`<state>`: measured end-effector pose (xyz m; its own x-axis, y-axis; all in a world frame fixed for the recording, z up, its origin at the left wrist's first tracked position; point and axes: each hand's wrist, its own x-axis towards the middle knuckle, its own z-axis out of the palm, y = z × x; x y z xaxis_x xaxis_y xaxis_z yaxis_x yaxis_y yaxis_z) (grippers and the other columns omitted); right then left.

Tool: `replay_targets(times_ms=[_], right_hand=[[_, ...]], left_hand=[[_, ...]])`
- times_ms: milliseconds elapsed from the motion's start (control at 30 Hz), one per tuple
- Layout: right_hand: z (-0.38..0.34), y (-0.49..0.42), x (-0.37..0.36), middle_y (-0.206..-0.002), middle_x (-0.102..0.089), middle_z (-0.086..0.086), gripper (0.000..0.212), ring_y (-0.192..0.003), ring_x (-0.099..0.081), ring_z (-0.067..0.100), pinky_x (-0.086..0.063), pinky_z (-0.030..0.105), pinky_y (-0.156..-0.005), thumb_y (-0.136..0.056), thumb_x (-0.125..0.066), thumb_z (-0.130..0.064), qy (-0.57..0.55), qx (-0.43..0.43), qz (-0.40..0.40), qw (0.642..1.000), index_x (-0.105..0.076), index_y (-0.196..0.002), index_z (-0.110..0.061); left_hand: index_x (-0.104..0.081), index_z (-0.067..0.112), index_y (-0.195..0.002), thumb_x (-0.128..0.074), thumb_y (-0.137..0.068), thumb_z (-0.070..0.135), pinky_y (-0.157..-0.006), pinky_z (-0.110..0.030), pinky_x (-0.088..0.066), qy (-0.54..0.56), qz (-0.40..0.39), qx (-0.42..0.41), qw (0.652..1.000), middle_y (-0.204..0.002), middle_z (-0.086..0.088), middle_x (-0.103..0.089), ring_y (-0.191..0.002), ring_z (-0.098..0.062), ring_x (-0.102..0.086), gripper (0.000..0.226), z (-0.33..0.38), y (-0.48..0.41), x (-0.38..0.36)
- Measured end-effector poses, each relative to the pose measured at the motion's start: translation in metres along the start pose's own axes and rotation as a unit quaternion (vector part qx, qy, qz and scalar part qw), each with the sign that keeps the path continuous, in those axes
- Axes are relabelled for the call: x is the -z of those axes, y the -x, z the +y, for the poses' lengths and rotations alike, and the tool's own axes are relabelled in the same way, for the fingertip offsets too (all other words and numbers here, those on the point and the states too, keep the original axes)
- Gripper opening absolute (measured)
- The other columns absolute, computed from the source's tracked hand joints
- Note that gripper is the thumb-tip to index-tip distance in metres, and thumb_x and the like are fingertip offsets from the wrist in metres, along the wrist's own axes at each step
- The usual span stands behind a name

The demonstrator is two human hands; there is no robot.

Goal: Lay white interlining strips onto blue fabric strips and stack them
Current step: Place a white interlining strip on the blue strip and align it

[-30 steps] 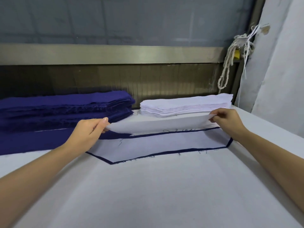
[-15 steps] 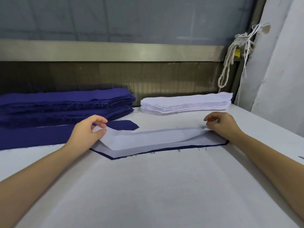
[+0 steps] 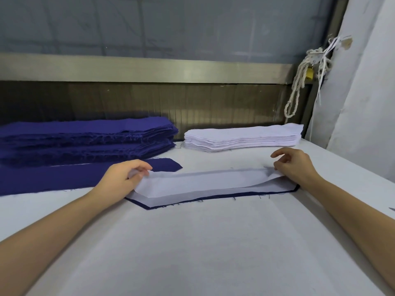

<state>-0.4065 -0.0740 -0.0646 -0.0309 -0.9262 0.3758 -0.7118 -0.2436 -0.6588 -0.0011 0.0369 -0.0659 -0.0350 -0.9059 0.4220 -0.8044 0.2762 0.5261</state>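
Note:
A white interlining strip (image 3: 203,182) lies loosely, still rumpled, over a blue fabric strip (image 3: 213,199) whose dark edge shows along the near side, with another white layer (image 3: 171,198) between them. My left hand (image 3: 121,180) pinches the top strip's left end. My right hand (image 3: 295,167) rests on its right end with the fingers apart and lifted. Behind, a pile of blue strips (image 3: 85,139) sits at the left and a pile of white interlining strips (image 3: 243,138) at the right. A single blue strip (image 3: 64,178) lies flat in front of the blue pile.
The work is on a white padded table (image 3: 203,242). A metal rail and dark panel (image 3: 149,103) close off the far side. A knotted rope (image 3: 299,88) hangs at the back right beside a white sheet (image 3: 363,103).
Both hands have lowered the white strip from mid-air onto the blue strip. My right hand's fingers have loosened from its right end; my left hand still grips the left end.

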Motion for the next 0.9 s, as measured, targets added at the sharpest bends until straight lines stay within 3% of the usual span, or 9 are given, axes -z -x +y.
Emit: replay_targets(times_ms=[100, 200, 267, 433, 600, 667, 800, 900], right_hand=[[0.0, 0.001, 0.003, -0.076, -0.067, 0.004, 0.024, -0.07, -0.056, 0.018, -0.043, 0.024, -0.064, -0.081, -0.06, -0.001, -0.018, 0.001, -0.005, 1.0, -0.067, -0.092, -0.021], [0.0, 0.006, 0.007, -0.081, -0.067, 0.002, 0.036, -0.071, -0.054, 0.011, -0.04, 0.005, -0.065, -0.079, -0.054, 0.007, -0.025, 0.031, 0.0, 0.999, -0.067, -0.098, -0.022], [-0.001, 0.008, 0.01, -0.082, -0.067, 0.002, 0.04, -0.074, -0.054, 0.012, -0.037, 0.001, -0.064, -0.078, -0.051, 0.011, -0.021, 0.052, 0.006, 0.998, -0.069, -0.098, -0.019], [-0.004, 0.012, 0.019, -0.076, -0.064, 0.0, 0.039, -0.065, -0.052, 0.01, -0.039, 0.005, -0.049, -0.079, -0.046, 0.014, -0.046, 0.054, -0.021, 0.997, -0.072, -0.088, -0.013], [-0.005, 0.015, 0.019, -0.075, -0.064, -0.003, 0.034, -0.072, -0.053, 0.014, -0.039, 0.005, -0.06, -0.078, -0.051, 0.011, 0.019, 0.052, -0.065, 0.996, -0.073, -0.081, -0.015], [-0.005, 0.015, 0.018, -0.077, -0.065, -0.001, 0.031, -0.076, -0.054, 0.017, -0.04, 0.014, -0.064, -0.079, -0.054, 0.008, 0.041, 0.05, -0.069, 0.995, -0.074, -0.082, -0.016], [-0.005, 0.015, 0.016, -0.073, -0.061, -0.007, 0.024, -0.071, -0.052, 0.009, -0.035, 0.021, -0.071, -0.081, -0.059, 0.004, 0.071, 0.041, -0.079, 0.994, -0.075, -0.087, -0.013], [-0.005, 0.014, 0.016, -0.075, -0.062, -0.007, 0.026, -0.076, -0.054, 0.013, -0.036, 0.022, -0.073, -0.081, -0.057, 0.003, 0.077, 0.035, -0.082, 0.993, -0.074, -0.087, -0.015]], left_hand=[[-0.066, 0.024, -0.1, -0.059, -0.088, 0.002, -0.074, 0.0, -0.035, -0.001, 0.013, 0.014, 1.0, -0.09, 0.016, -0.067, -0.09, 0.004, -0.058, 0.025, -0.002, 0.0, 0.003], [-0.065, 0.029, -0.098, -0.062, -0.087, 0.004, -0.076, -0.004, -0.036, 0.009, 0.03, 0.025, 0.999, -0.088, 0.019, -0.067, -0.09, 0.008, -0.058, 0.027, -0.006, 0.002, 0.008], [-0.065, 0.034, -0.094, -0.063, -0.086, 0.004, -0.077, -0.01, -0.039, 0.019, 0.036, 0.022, 0.999, -0.087, 0.019, -0.068, -0.089, 0.011, -0.057, 0.031, -0.007, 0.004, 0.011], [-0.063, 0.039, -0.092, -0.063, -0.086, 0.003, -0.071, -0.02, -0.044, 0.027, 0.02, 0.019, 0.999, -0.084, 0.026, -0.067, -0.084, 0.006, -0.058, 0.036, -0.006, 0.007, 0.016], [-0.067, 0.033, -0.089, -0.061, -0.086, 0.0, -0.055, -0.007, -0.035, 0.018, -0.019, 0.01, 1.0, -0.082, 0.019, -0.069, -0.071, 0.004, -0.056, 0.034, -0.006, 0.008, 0.014], [-0.067, 0.033, -0.089, -0.061, -0.086, -0.001, -0.053, -0.006, -0.035, 0.013, -0.024, 0.008, 1.0, -0.082, 0.015, -0.07, -0.066, 0.004, -0.055, 0.035, -0.007, 0.008, 0.014], [-0.067, 0.032, -0.089, -0.06, -0.085, -0.003, -0.055, -0.004, -0.036, 0.009, -0.034, 0.005, 0.999, -0.084, 0.014, -0.07, -0.066, 0.007, -0.055, 0.035, -0.006, 0.009, 0.015], [-0.067, 0.033, -0.088, -0.062, -0.085, 0.001, -0.066, -0.002, -0.038, 0.003, -0.045, 0.004, 0.999, -0.085, 0.015, -0.069, -0.081, 0.009, -0.058, 0.033, -0.007, 0.009, 0.014]])
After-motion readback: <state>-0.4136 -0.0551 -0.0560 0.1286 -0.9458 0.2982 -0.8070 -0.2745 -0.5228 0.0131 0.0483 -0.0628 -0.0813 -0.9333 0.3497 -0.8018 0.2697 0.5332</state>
